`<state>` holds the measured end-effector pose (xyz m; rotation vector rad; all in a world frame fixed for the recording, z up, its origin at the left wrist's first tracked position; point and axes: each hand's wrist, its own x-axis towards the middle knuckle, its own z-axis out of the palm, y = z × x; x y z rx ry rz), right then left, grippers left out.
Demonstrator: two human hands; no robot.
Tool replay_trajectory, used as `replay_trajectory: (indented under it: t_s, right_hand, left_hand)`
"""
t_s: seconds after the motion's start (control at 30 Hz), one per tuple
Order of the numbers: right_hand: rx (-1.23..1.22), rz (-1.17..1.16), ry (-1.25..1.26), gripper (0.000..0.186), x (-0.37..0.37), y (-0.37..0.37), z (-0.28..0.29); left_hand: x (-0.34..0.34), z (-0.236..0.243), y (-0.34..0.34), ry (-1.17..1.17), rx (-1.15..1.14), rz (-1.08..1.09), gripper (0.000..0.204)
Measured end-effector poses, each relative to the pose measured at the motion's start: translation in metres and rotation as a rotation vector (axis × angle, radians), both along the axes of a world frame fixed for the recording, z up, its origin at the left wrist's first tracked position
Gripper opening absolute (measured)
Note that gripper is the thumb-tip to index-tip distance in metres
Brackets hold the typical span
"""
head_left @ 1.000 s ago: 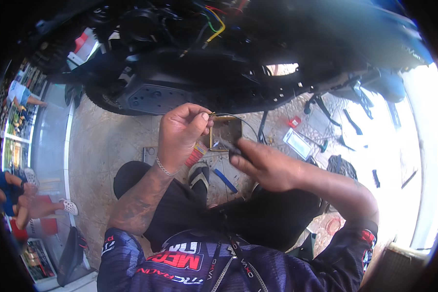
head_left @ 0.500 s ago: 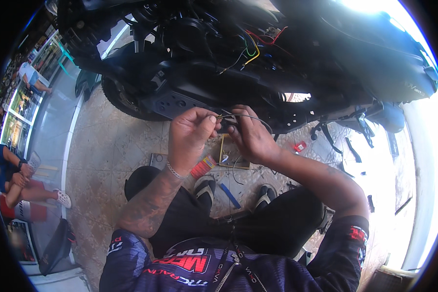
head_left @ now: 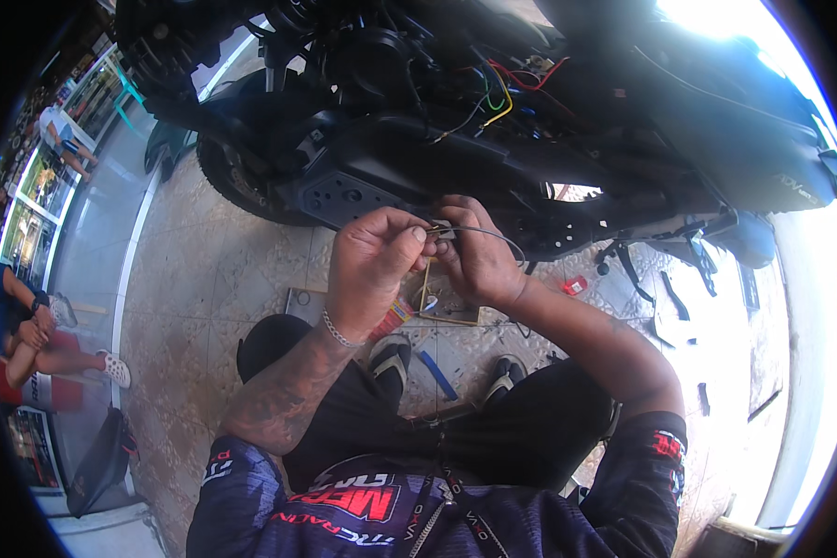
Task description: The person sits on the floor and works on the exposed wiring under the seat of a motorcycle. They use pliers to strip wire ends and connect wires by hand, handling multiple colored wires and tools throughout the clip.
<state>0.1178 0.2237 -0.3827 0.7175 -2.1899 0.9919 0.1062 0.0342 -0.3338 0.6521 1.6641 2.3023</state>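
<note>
My left hand point(head_left: 370, 259) is closed in a pinch on a thin dark wire point(head_left: 479, 229), its thumb against the forefinger. From there the wire runs past the fingers of my right hand point(head_left: 484, 265) and loops down beside its wrist. My right hand is closed too, and a small light metallic piece point(head_left: 445, 229) shows between its thumb and fingers; its kind I cannot make out. Both hands meet in front of the dark side of a motorcycle point(head_left: 409, 167). Higher up, loose yellow point(head_left: 502, 116) and red wires point(head_left: 527, 86) hang out of its body.
On the tiled floor, between my feet, lies a blue strip point(head_left: 438, 375). Behind the hands are a shallow tray point(head_left: 456, 322) and a red packet point(head_left: 392, 319). A small red item point(head_left: 575, 285) and black parts point(head_left: 679, 296) lie right. A seated person point(head_left: 37, 335) is far left.
My hands have drawn a little closer together at the wire, and the left has shifted slightly right. The metallic piece shows differently between the right fingers. The whole view has shifted slightly.
</note>
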Motion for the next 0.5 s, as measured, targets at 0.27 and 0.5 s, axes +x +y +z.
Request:
replay_trajectory:
  t_s: [0.27, 0.5]
  right_hand:
    - [0.023, 0.047, 0.021, 0.04, 0.0, 0.006, 0.005]
    - [-0.012, 0.094, 0.021, 0.037, 0.007, 0.008, 0.004]
  left_hand:
    - [0.005, 0.003, 0.001, -0.038, 0.068, -0.038, 0.014]
    - [0.015, 0.006, 0.005, -0.099, 0.064, -0.043, 0.011]
